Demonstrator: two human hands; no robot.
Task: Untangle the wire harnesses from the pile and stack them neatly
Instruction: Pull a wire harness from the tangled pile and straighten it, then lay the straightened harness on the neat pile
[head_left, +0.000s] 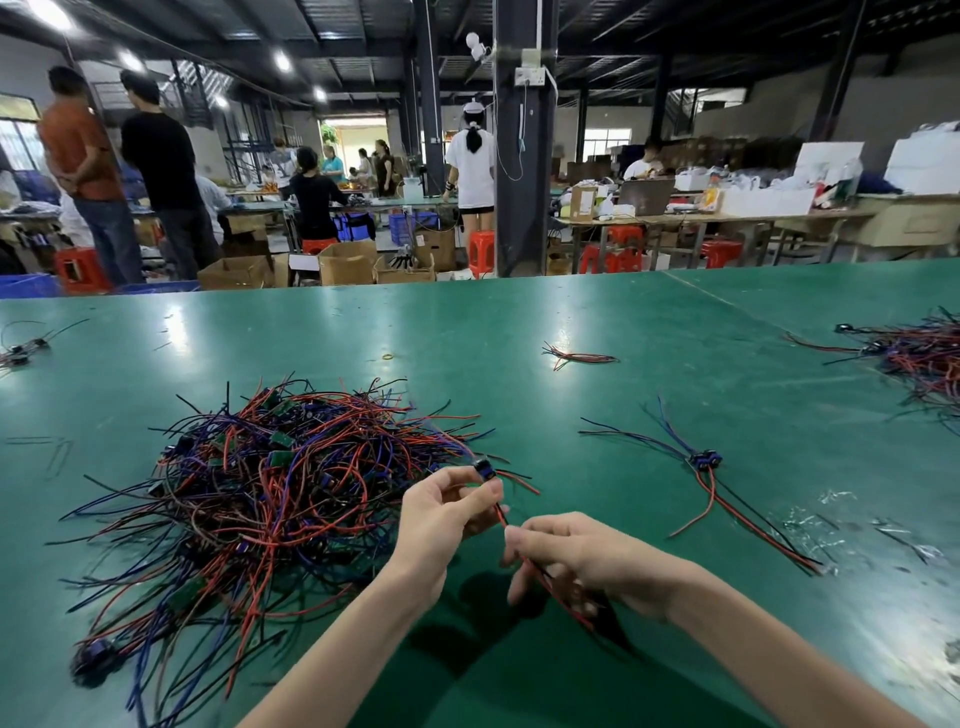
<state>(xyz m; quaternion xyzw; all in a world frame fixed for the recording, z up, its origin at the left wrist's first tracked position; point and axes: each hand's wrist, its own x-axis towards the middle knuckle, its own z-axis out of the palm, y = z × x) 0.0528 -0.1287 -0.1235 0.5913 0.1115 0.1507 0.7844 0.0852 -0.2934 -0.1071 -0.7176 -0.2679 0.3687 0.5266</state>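
Note:
A big tangled pile of red, blue and black wire harnesses (280, 493) lies on the green table (519, 322), left of centre. My left hand (441, 514) pinches the small blue-black connector of one harness (485, 470) at the pile's right edge. Just to its right, my right hand (582, 556) grips that harness's red and black wires, which trail down under the palm. A short stack of sorted harnesses (701, 462) lies to the right, connectors together, wires fanned out to both sides.
A small bunch of red wires (579, 357) lies farther back. Another wire pile (924, 358) sits at the right edge, a few harnesses (21, 351) at the left edge. A rubber band (388, 356) lies mid-table. People work at benches beyond.

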